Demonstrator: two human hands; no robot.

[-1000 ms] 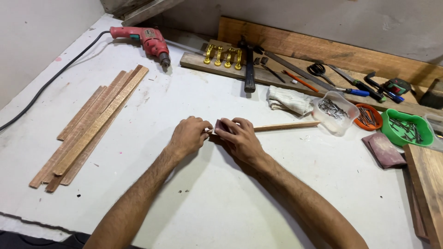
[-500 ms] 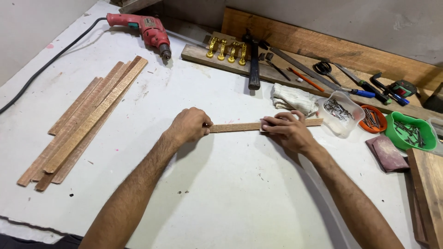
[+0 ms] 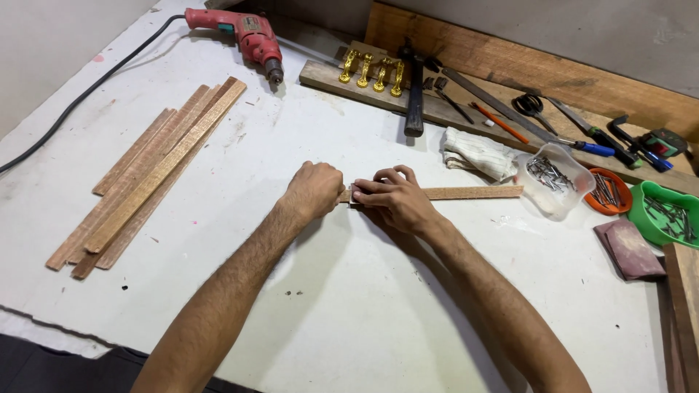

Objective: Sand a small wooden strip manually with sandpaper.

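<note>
Head view looks down on a white worktop (image 3: 349,306) where both hands meet over a thin wooden strip (image 3: 473,193) lying flat and running off to the right. His left hand (image 3: 314,191) is curled into a loose fist over the strip's near end, pinning it down. His right hand (image 3: 393,198) sits just beside it, fingers bent and closed over a small pad of sandpaper (image 3: 355,193) pressed against the strip; only a pale corner of the pad shows under the fingertips. The two hands almost touch. Off to the left, well apart, lies a bundle of similar wooden slats (image 3: 145,175), angled toward a red electric drill (image 3: 247,33) at the top of the worktop. Behind the hands a long plank (image 3: 320,73) carries four gold handles (image 3: 373,70) and a hammer (image 3: 415,94). To the right of the strip's far end stand a folded cloth (image 3: 477,153), a clear tub of nails (image 3: 557,178), an orange dish (image 3: 608,193) and a green tray (image 3: 666,215).
</note>
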